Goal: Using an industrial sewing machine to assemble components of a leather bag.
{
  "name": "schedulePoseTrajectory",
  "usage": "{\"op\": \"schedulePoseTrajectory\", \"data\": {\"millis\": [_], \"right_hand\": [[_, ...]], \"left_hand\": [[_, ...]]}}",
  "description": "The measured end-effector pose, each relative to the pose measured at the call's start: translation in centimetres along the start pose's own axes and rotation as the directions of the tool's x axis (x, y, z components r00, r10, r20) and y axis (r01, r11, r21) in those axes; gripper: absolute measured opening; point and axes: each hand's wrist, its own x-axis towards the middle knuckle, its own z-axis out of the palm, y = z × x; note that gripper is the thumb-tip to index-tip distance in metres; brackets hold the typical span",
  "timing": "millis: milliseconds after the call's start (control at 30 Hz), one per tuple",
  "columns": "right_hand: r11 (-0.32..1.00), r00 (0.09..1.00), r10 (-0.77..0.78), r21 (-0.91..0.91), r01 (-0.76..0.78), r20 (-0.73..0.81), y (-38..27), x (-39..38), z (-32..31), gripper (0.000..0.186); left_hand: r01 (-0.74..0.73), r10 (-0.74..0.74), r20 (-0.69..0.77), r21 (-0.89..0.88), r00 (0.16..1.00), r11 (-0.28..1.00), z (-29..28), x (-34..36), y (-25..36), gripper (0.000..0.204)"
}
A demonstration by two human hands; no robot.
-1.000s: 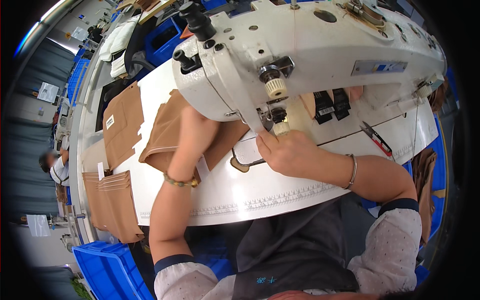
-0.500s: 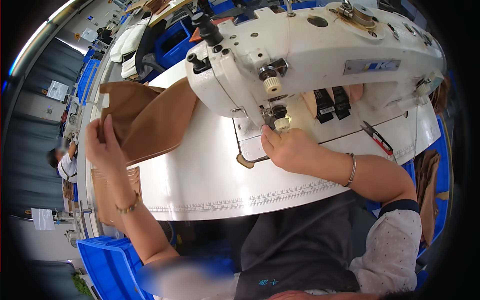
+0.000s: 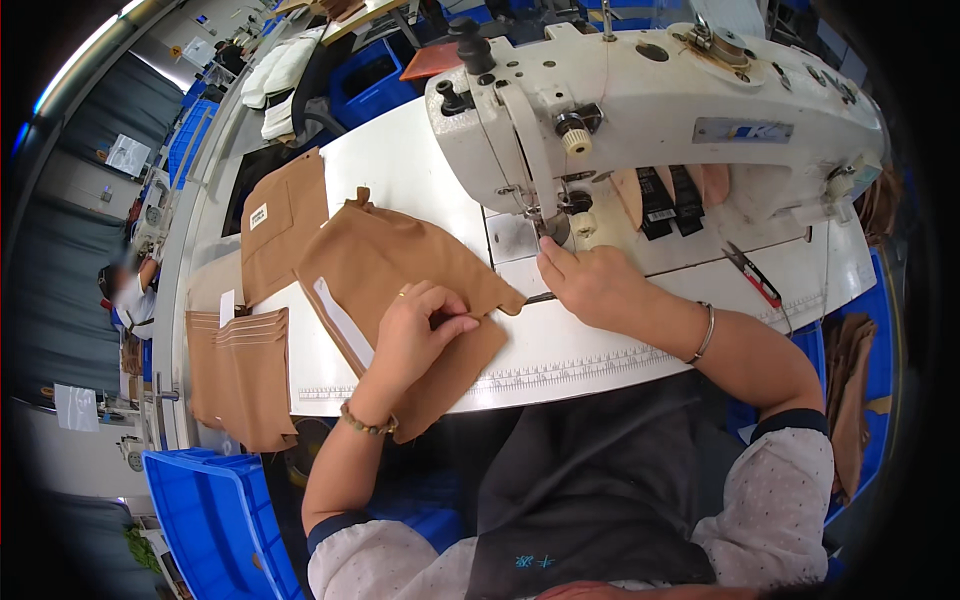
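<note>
A brown fabric piece (image 3: 400, 250) with a white strip along one side is spread on the table, left of the white sewing machine (image 3: 640, 110). My left hand (image 3: 425, 330) has thumb and fingers closed on its folded edge, near the table's front. One corner of the fabric points toward the machine. Beside the presser foot, my right hand (image 3: 590, 280) is closed with its index finger and thumb tips close together; anything between them is too small to make out. The fabric corner lies just left of this hand, apart from it.
Another brown piece (image 3: 285, 225) with a small label lies at the back left, behind a stack of brown pieces (image 3: 240, 370). Under the machine arm sit black tags (image 3: 670, 205); thread snips (image 3: 755, 275) lie at right. Blue bins (image 3: 215, 500) flank the table. A person (image 3: 135, 295) sits far left.
My left hand has moved right and nearer to me, bringing the brown fabric from a raised fold down onto the table. My right hand stays by the presser foot.
</note>
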Motion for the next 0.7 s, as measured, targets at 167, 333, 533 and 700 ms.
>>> {"op": "schedulePoseTrajectory", "data": {"millis": [167,333,533,700], "right_hand": [[0.970,0.999,0.042,0.239,-0.045,0.015,-0.7,-0.1,-0.9,0.022],[0.799,0.970,0.236,0.558,-0.227,0.056,-4.3,2.7,-3.5,0.020],[0.617,0.950,0.299,0.778,-0.119,-0.092,-5.8,4.9,-2.9,0.015],[0.639,0.959,0.284,0.745,-0.192,0.003,-5.2,4.3,-4.9,0.010]], "left_hand": [[0.071,-0.139,-0.152,-0.387,0.979,0.919,0.9,-0.7,-1.5,0.012],[-0.024,-0.170,-0.220,-0.673,0.961,0.739,1.0,-2.1,1.1,0.005],[-0.092,-0.107,-0.213,-0.748,0.971,0.657,0.6,-3.3,2.4,0.006],[-0.151,-0.123,-0.323,-0.701,0.938,0.697,-1.0,-3.8,1.0,0.008]]}}
